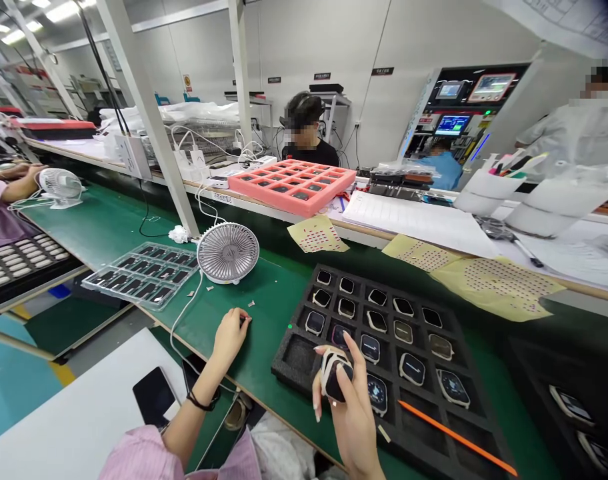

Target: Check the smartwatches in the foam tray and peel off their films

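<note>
My right hand (351, 407) is closed around a smartwatch body (335, 377), held upright over the near edge of a black foam tray (297, 357). That tray holds several watch bodies (413, 368) in square pockets. My left hand (231, 335) rests on the green mat (264, 300) with its fingers curled over a small dark piece that I cannot make out. A black band sits on the left wrist.
A small white desk fan (228, 252) and a clear plastic tray (143, 273) of dark parts lie left of it. An orange stick (457, 437) lies on the black tray. A pink foam tray (293, 183), yellow sticker sheets (499, 287), and co-workers are behind. Two phones (154, 397) lie near my left arm.
</note>
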`<state>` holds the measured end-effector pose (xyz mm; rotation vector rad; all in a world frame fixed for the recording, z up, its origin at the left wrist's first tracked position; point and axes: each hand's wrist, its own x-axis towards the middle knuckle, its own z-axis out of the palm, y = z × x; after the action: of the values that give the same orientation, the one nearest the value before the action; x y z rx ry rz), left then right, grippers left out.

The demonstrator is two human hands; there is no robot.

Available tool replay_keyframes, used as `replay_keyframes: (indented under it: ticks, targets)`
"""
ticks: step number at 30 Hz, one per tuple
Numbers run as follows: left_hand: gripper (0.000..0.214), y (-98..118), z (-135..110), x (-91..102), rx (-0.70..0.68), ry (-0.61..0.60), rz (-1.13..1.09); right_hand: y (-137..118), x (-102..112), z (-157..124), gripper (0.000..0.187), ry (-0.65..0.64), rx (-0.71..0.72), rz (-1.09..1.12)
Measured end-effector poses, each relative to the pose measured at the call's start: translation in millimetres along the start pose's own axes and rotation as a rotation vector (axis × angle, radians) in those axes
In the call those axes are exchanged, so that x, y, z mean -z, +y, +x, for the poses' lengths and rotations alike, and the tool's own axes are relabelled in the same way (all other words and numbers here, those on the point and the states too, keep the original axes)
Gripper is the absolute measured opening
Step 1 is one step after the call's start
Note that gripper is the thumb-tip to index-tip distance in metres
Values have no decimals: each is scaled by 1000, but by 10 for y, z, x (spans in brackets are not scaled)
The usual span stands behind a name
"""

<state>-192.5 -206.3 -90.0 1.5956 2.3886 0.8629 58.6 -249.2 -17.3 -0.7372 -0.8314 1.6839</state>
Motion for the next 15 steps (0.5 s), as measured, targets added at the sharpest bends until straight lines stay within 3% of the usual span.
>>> replay_keyframes:
  ticks: [4, 9, 12, 15]
  targets:
    - [11, 298, -151, 157, -138, -102, -262, -46, 46, 103, 47, -27, -108, 93]
    - [8, 932, -445, 506, -641, -50, -562, -34, 86, 176, 40, -113, -182, 155]
    - [9, 1172, -520, 649, -937, -124, -566, -29, 90, 156, 38, -129, -210, 164]
    - [18, 1231, -516, 687, -1118, -121, -464, -31, 98, 128, 40, -134, -230, 169]
